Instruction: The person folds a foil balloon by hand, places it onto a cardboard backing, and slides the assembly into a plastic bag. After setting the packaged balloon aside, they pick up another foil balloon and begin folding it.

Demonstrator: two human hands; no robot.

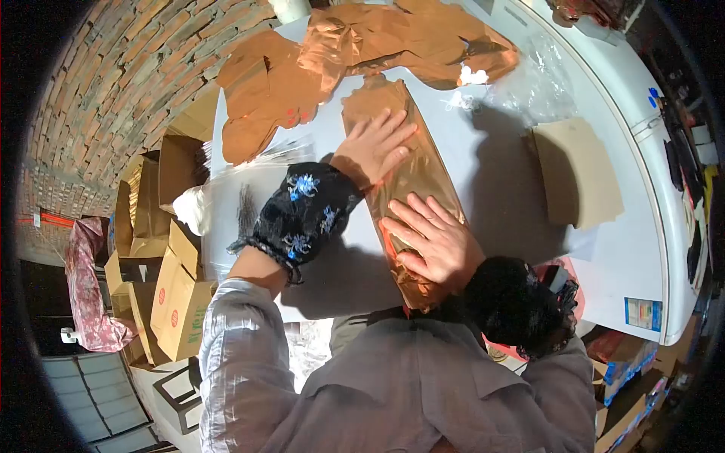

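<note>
A long strip of shiny copper-coloured foil (427, 162) lies on the white table, running from the upper middle down to the table's front edge. My left hand (374, 149) rests flat on its upper part with the fingers spread. Lower down, my right hand (434, 240) lies on the foil, palm down and fingers apart. Neither hand grips anything. Behind the strip, a larger pile of crumpled copper-coloured foil sheets (408, 38) spreads across the back and left of the table.
Brown cardboard sheets (578, 172) lie on the right of the white table (498, 211). Clear plastic (540, 79) sits at the back right. Open cardboard boxes (181, 294) stand left of the table, beside a brick wall (128, 83). A white appliance (619, 68) borders the right side.
</note>
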